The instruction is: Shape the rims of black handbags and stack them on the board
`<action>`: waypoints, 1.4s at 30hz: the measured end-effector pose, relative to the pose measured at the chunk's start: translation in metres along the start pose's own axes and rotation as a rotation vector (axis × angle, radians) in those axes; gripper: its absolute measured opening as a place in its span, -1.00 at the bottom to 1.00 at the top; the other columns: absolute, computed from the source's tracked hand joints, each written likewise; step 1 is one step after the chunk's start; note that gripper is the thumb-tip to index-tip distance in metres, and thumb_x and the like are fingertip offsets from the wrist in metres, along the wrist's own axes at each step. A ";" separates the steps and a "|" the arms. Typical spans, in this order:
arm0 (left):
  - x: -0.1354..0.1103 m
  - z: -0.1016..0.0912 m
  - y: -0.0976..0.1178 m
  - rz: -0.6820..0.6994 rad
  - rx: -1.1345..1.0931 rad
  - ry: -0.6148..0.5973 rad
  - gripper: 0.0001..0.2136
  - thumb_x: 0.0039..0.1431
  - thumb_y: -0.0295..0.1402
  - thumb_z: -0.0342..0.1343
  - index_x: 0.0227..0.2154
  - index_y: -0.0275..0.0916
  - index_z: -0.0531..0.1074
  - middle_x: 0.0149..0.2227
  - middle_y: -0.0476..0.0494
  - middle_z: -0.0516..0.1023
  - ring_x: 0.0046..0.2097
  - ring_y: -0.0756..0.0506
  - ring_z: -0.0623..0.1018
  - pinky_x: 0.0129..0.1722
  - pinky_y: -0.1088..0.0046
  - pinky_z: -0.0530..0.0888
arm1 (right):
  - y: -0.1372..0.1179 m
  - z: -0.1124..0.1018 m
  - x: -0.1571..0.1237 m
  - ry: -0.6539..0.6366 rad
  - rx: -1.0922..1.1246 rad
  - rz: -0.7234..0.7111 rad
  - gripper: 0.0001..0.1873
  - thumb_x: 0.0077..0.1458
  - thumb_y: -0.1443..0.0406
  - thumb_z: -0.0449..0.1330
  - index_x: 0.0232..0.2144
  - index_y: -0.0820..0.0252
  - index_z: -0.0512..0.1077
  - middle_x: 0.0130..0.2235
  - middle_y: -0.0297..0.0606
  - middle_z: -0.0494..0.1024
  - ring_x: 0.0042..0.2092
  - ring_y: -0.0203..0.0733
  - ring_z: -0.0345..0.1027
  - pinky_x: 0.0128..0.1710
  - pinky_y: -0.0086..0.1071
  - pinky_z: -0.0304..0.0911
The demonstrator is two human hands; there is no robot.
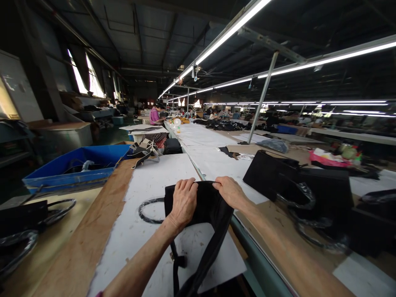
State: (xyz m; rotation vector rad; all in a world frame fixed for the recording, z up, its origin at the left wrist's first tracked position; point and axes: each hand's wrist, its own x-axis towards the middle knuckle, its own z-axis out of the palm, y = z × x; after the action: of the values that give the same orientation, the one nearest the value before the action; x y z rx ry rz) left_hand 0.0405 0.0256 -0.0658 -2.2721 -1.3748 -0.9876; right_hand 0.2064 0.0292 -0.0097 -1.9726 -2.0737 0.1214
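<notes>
A black fabric bag (206, 206) lies on a white sheet (148, 181) on the worktable in front of me. My left hand (183, 202) grips its upper left edge with the fingers curled over the rim. My right hand (229, 191) holds the upper right edge the same way. A plastic-wrapped black handle (145, 210) loops out to the left of the bag. A black strap (175, 264) hangs down from the bag toward me.
More black bags (297, 181) with wrapped handles lie to the right. A blue bin (74, 169) stands at the left, with dark bags (21, 218) at the near left. Overhead light tubes run along the long table. A person in a pink top (154, 115) sits far off.
</notes>
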 end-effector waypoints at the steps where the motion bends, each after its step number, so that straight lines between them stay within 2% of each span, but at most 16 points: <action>1: 0.001 0.000 0.002 -0.021 0.011 0.005 -0.84 0.12 -0.51 -0.12 -0.26 -0.24 0.30 -0.07 -0.15 0.37 -0.09 -0.12 0.34 -0.07 0.29 0.25 | 0.000 0.000 0.000 0.000 0.000 0.002 -0.73 0.06 0.20 -0.06 -0.51 0.14 0.37 -0.48 -0.32 0.40 -0.43 -0.30 0.22 -0.50 -0.45 -0.08; 6: 0.004 -0.005 0.007 -0.099 0.076 0.055 -0.82 0.07 -0.44 -0.01 -0.22 -0.26 0.27 -0.04 -0.18 0.33 -0.11 -0.15 0.35 -0.10 0.24 0.29 | 0.000 0.001 0.000 -0.003 -0.001 0.010 -0.74 0.06 0.20 -0.05 -0.49 0.15 0.37 -0.46 -0.31 0.41 -0.42 -0.30 0.23 -0.49 -0.45 -0.08; 12: -0.014 -0.007 0.002 -0.090 0.153 0.135 -0.80 0.08 -0.47 -0.03 -0.19 -0.28 0.30 -0.02 -0.24 0.29 -0.02 -0.21 0.27 -0.03 0.22 0.25 | -0.001 -0.001 0.000 -0.018 -0.011 0.022 -0.74 0.08 0.21 -0.05 -0.48 0.17 0.38 -0.45 -0.29 0.42 -0.40 -0.29 0.25 -0.50 -0.45 -0.08; 19: -0.021 -0.014 0.008 -0.143 0.185 0.103 -0.73 0.08 -0.44 -0.02 -0.11 -0.27 0.28 -0.08 -0.21 0.30 -0.13 -0.17 0.29 -0.14 0.29 0.28 | -0.004 -0.002 -0.002 -0.019 -0.018 0.036 -0.74 0.08 0.21 -0.05 -0.45 0.17 0.39 -0.42 -0.26 0.44 -0.38 -0.26 0.28 -0.49 -0.44 -0.06; 24: -0.014 -0.022 0.017 -0.138 0.184 0.041 -0.83 0.12 -0.40 -0.06 -0.23 -0.23 0.33 -0.32 -0.12 0.38 -0.26 -0.14 0.30 -0.24 0.27 0.26 | -0.005 -0.002 -0.004 0.000 -0.019 0.038 -0.74 0.08 0.22 -0.06 -0.46 0.15 0.38 -0.41 -0.26 0.45 -0.36 -0.25 0.30 -0.48 -0.43 -0.05; 29: -0.004 -0.020 0.026 -0.086 0.162 0.049 -0.87 0.12 -0.42 -0.09 -0.42 -0.21 0.36 -0.41 -0.10 0.34 -0.28 -0.13 0.29 -0.18 0.25 0.23 | -0.006 -0.001 -0.005 0.021 -0.023 0.032 -0.75 0.08 0.22 -0.06 -0.45 0.15 0.38 -0.39 -0.25 0.47 -0.31 -0.21 0.32 -0.45 -0.42 -0.03; 32: 0.002 -0.012 0.031 -0.068 0.136 0.044 -0.88 0.10 -0.45 -0.07 -0.45 -0.23 0.36 -0.36 -0.12 0.35 -0.26 -0.13 0.30 -0.20 0.26 0.25 | -0.007 -0.001 -0.006 0.029 -0.032 0.035 -0.76 0.08 0.22 -0.05 -0.42 0.14 0.39 -0.36 -0.24 0.48 -0.28 -0.18 0.33 -0.45 -0.41 -0.03; 35: 0.005 -0.005 0.032 -0.102 0.110 0.093 -0.88 0.08 -0.45 -0.05 -0.34 -0.26 0.35 -0.24 -0.17 0.36 -0.22 -0.15 0.32 -0.20 0.26 0.27 | -0.008 -0.002 -0.006 0.026 -0.039 0.040 -0.76 0.08 0.22 -0.04 -0.40 0.13 0.40 -0.33 -0.24 0.49 -0.25 -0.17 0.34 -0.44 -0.41 -0.02; 38: 0.003 -0.004 0.028 -0.101 0.108 0.160 -0.80 0.06 -0.46 -0.03 -0.21 -0.26 0.33 -0.11 -0.22 0.33 -0.12 -0.18 0.31 -0.13 0.22 0.26 | -0.008 -0.002 -0.005 0.019 -0.037 0.038 -0.76 0.08 0.21 -0.04 -0.39 0.12 0.40 -0.32 -0.25 0.49 -0.24 -0.18 0.34 -0.43 -0.41 0.00; 42: -0.002 -0.002 0.020 -0.081 0.160 0.152 -0.70 0.05 -0.52 -0.04 -0.12 -0.25 0.29 -0.12 -0.21 0.34 -0.13 -0.17 0.32 -0.11 0.22 0.27 | -0.007 -0.001 -0.004 0.013 -0.029 0.047 -0.75 0.09 0.22 -0.05 -0.38 0.13 0.40 -0.33 -0.23 0.49 -0.25 -0.18 0.34 -0.41 -0.41 0.01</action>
State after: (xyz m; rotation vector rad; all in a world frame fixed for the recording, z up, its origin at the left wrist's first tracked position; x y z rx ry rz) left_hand 0.0563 0.0128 -0.0642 -1.9973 -1.4352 -1.0137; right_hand 0.1998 0.0242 -0.0075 -2.0343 -2.0324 0.0880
